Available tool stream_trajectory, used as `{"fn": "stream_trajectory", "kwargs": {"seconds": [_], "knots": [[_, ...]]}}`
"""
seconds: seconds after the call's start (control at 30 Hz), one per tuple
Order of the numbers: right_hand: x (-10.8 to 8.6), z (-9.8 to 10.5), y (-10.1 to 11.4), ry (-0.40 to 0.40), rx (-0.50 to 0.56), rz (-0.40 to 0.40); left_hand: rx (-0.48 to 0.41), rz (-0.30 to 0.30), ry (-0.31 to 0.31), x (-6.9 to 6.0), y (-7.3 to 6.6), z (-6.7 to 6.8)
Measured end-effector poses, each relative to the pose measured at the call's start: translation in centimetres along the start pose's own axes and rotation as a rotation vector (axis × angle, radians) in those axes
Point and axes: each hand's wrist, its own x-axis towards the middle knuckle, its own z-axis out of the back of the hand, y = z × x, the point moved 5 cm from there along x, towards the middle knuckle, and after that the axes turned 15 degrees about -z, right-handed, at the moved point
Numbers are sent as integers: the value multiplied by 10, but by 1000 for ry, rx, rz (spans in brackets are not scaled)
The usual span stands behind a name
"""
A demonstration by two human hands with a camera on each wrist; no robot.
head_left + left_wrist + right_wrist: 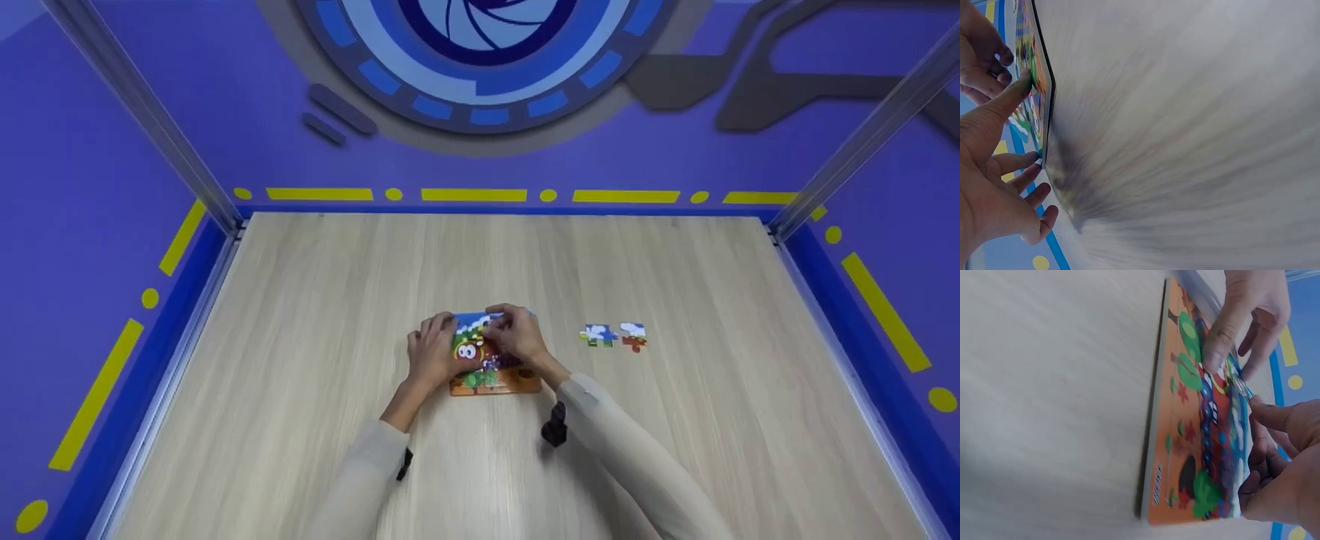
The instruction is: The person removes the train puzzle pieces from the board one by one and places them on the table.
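A puzzle board [495, 389] with a bright cartoon picture and an orange lower border lies flat on the table. The left hand [433, 352] is at its left side, thumb pressing on the picture; in the left wrist view that hand [994, 185] has fingertips touching the board's edge and other fingers spread loosely. Over the board's upper right is the right hand [519, 335]. In the right wrist view, the right hand [1289, 464] pinches a small tilted puzzle piece [1242, 387] between thumb and finger, close to the left thumb. Its fingers partly hide the picture.
Two loose puzzle pieces, one blue, white and green [599, 334] and one with a reddish-brown part [634, 336], lie right of the board on the wooden table [315, 300]. Blue panels [480, 169] with yellow marks enclose the table's back and sides.
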Motion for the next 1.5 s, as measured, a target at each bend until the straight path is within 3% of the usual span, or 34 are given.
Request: {"fn": "stream_trajectory", "kwargs": {"seconds": [0.27, 0.57, 0.9, 1.5], "knots": [[-6, 23, 1, -8, 7, 9, -7, 3, -2, 0, 2, 2], [-9, 54, -20, -32, 11, -58, 13, 1, -19, 0, -4, 0], [-8, 87, -41, -86, -8, -39, -10, 14, -18, 0, -1, -1], [-11, 106, -66, -110, -207, -73, -36, 13, -33, -1, 1, -1]]}}
